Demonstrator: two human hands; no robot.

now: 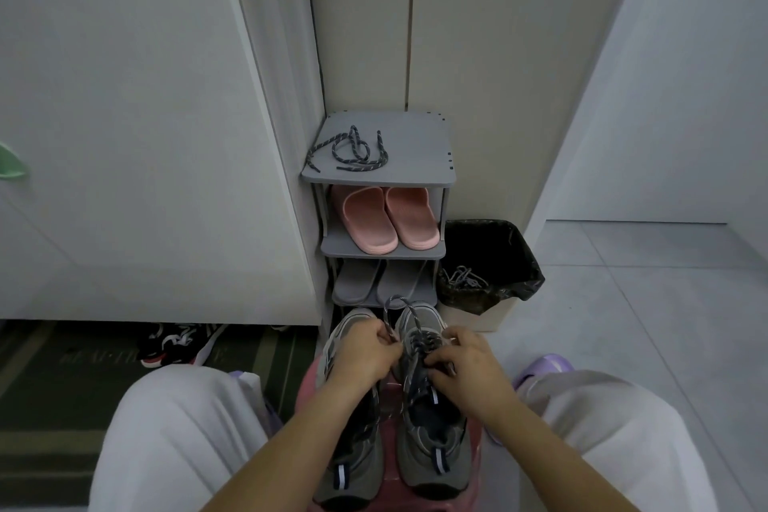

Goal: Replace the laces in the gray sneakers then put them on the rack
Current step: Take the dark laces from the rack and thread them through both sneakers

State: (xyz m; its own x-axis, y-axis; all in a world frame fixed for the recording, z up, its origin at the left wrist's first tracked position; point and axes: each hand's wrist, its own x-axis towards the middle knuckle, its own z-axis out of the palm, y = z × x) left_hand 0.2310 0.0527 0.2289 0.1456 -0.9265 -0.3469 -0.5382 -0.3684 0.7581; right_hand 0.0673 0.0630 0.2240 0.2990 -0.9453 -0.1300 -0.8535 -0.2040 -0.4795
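Two gray sneakers stand side by side on a pink stool (473,486) between my knees, toes pointing away. My left hand (362,349) lies over the left sneaker (353,466) and pinches a dark speckled lace (392,306) that loops up above the toes. My right hand (465,362) grips the lacing on the right sneaker (434,453) near its front eyelets. A second dark speckled lace (353,154) lies loose on top of the gray shoe rack (415,175).
The rack stands in the corner; pink slippers (390,220) fill its second shelf, gray slippers (374,281) the third. A bin with a black bag (498,258) holding old laces sits right of the rack. Black and red shoes (174,345) lie under the left cabinet.
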